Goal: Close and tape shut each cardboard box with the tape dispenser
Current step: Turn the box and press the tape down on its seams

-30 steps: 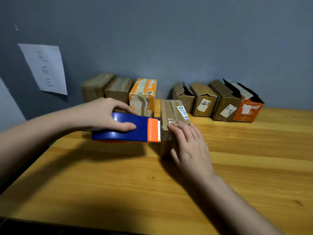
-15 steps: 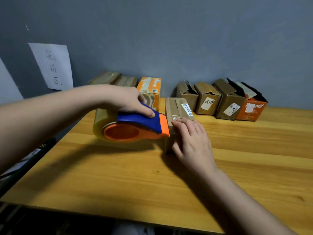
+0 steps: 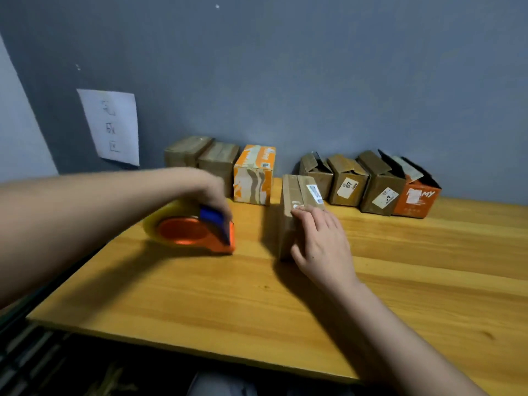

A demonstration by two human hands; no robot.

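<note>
While two rows of boxes are sitting along the grey wall [image 3: 314, 81] at the back of the wooden table [image 3: 200, 295], the person is working w/ one brown cardboard box [image 3: 291, 195] out in front, standing alone in the gap btwn them. On the left are lining up two closed brown boxes [image 3: 205, 155] and an orange-and-white box [image 3: 254, 175]; on the right, three brown boxes w/ flaps up [image 3: 351, 178] and an orange box [image 3: 414, 200], also open on top. A white paper sheet [image 3: 114, 127] w/ handwriting is hanging on the wall, upper left. Nothing is lying btwn the hands and the front box.

Left hand [image 3: 213, 192] is gripping the tape dispenser [image 3: 194, 232] from above, fingers curling round its blue handle; it's blurred, so finer detail I can't tell. The dispenser, orange body w/ a yellowish tape roll, is sitting low over the table, left of the front box and apart from it.

Right hand [image 3: 320, 241] is resting on the front box's near end, fingers fairly straight and lying across the top, fingertips [image 3: 300, 214] touching the taped seam, thumb down by the near face. The box's flaps are lying shut, w/ a white label on top.
</note>
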